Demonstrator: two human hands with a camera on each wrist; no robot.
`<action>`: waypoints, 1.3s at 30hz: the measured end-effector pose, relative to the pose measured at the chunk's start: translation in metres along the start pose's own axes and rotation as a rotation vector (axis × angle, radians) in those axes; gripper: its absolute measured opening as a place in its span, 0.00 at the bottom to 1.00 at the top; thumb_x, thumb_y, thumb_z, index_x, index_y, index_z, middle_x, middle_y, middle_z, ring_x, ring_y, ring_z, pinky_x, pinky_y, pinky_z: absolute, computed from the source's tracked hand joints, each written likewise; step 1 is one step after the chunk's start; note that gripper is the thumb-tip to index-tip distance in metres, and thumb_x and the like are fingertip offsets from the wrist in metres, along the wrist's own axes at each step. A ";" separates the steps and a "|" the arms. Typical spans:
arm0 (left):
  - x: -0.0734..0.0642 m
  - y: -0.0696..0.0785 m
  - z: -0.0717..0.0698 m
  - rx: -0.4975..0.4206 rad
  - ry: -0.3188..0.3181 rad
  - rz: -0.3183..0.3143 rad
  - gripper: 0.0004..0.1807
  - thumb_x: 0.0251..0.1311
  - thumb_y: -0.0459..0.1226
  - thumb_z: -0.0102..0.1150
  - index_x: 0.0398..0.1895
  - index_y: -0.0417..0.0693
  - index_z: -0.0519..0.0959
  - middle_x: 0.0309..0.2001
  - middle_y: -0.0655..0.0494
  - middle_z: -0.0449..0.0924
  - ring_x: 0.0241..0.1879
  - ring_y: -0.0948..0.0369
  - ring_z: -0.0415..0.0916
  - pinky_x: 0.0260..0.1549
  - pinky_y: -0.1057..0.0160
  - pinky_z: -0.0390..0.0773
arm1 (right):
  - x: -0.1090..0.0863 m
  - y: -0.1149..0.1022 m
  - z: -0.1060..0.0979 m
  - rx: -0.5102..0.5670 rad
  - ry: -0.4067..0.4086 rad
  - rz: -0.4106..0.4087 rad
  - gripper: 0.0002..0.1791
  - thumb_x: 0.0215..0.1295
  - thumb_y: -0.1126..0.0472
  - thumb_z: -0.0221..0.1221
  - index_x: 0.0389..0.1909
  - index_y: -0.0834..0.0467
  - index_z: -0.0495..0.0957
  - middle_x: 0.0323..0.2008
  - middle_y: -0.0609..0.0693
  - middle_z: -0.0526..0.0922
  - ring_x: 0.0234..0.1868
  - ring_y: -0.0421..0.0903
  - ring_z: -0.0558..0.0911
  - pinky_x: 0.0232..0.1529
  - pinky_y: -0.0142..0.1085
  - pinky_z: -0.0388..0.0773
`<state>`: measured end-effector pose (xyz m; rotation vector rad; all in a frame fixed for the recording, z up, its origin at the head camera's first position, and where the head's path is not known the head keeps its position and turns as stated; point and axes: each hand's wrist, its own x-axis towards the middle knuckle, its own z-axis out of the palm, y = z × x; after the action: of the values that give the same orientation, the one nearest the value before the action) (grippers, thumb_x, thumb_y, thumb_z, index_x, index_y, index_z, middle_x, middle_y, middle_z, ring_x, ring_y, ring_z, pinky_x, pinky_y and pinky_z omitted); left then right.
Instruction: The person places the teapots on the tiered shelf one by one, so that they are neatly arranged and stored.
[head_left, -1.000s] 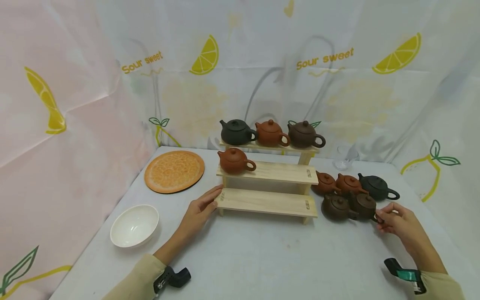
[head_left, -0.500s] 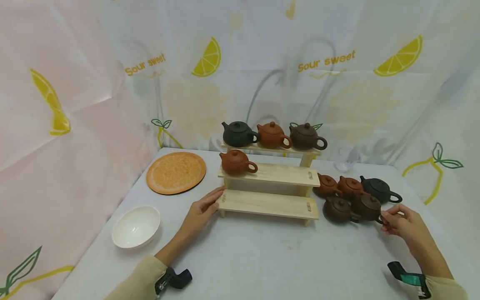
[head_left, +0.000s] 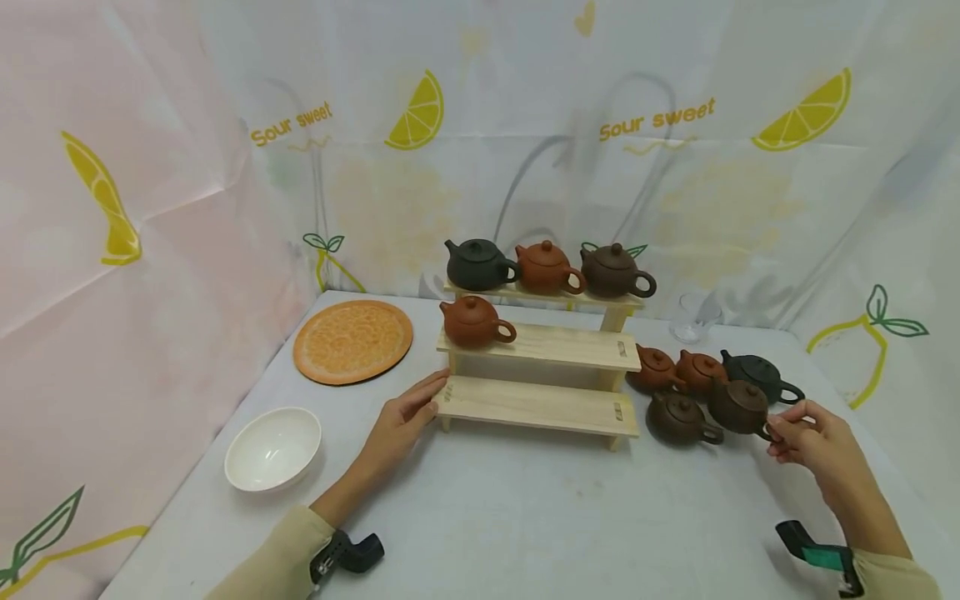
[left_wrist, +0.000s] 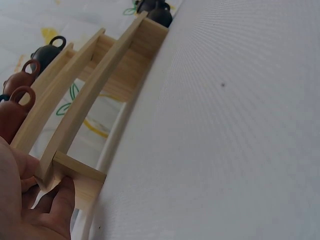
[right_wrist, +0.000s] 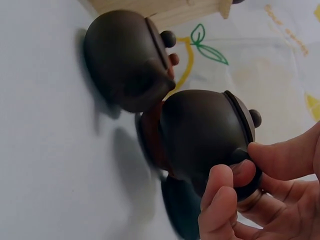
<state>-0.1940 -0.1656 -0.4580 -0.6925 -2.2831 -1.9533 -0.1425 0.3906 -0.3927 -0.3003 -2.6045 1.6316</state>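
My right hand point(head_left: 810, 437) pinches the handle of a dark brown teapot point(head_left: 738, 407) between thumb and fingers. In the right wrist view that teapot point(right_wrist: 202, 135) is raised off the white cloth, its shadow below. Another dark brown teapot point(head_left: 677, 418) sits just left of it. Behind are two reddish-brown teapots, one at the shelf's end point(head_left: 654, 369) and one beside it point(head_left: 697, 371), and a black teapot point(head_left: 753, 377). My left hand point(head_left: 399, 421) grips the left end of a three-tier wooden shelf point(head_left: 532, 407); in the left wrist view its fingers point(left_wrist: 63, 202) reach under the lowest board.
On the top tier stand a black teapot point(head_left: 477, 265), a reddish-brown one point(head_left: 545, 268) and a dark brown one point(head_left: 611, 271). One reddish-brown teapot point(head_left: 472, 322) is on the middle tier's left. A round orange mat point(head_left: 352, 342), white bowl point(head_left: 272, 450) and clear glass point(head_left: 693, 318) surround the shelf.
My right hand has lifted the dark brown teapot by its handle and shifted it slightly right, apart from its dark brown neighbour. My left hand stays at the shelf's end.
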 end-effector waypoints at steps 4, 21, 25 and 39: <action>0.001 0.000 0.000 -0.001 0.003 0.004 0.23 0.77 0.27 0.52 0.72 0.33 0.71 0.76 0.48 0.66 0.77 0.51 0.55 0.68 0.70 0.64 | -0.001 -0.007 -0.003 0.029 0.000 -0.014 0.09 0.80 0.67 0.52 0.35 0.66 0.71 0.28 0.45 0.82 0.25 0.45 0.82 0.28 0.34 0.84; 0.000 0.001 0.000 0.008 -0.005 0.024 0.22 0.77 0.27 0.52 0.72 0.31 0.71 0.75 0.46 0.66 0.77 0.50 0.56 0.68 0.69 0.63 | -0.003 -0.063 0.008 0.113 -0.060 -0.222 0.08 0.77 0.67 0.58 0.35 0.65 0.72 0.25 0.51 0.81 0.23 0.46 0.81 0.25 0.31 0.80; 0.001 0.001 0.000 0.003 -0.006 0.008 0.22 0.78 0.27 0.51 0.72 0.33 0.71 0.76 0.49 0.66 0.77 0.53 0.55 0.69 0.69 0.62 | -0.001 -0.074 0.015 0.172 -0.092 -0.268 0.07 0.76 0.70 0.58 0.35 0.64 0.73 0.26 0.51 0.80 0.22 0.46 0.81 0.24 0.31 0.79; 0.001 -0.001 0.000 0.014 -0.004 0.019 0.22 0.77 0.27 0.51 0.72 0.31 0.71 0.76 0.46 0.65 0.77 0.49 0.55 0.68 0.70 0.63 | 0.004 -0.103 0.034 0.229 -0.153 -0.311 0.07 0.74 0.72 0.59 0.34 0.64 0.74 0.24 0.51 0.79 0.20 0.48 0.78 0.22 0.33 0.77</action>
<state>-0.1948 -0.1655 -0.4587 -0.7139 -2.2818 -1.9280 -0.1658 0.3180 -0.3154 0.2374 -2.3746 1.8707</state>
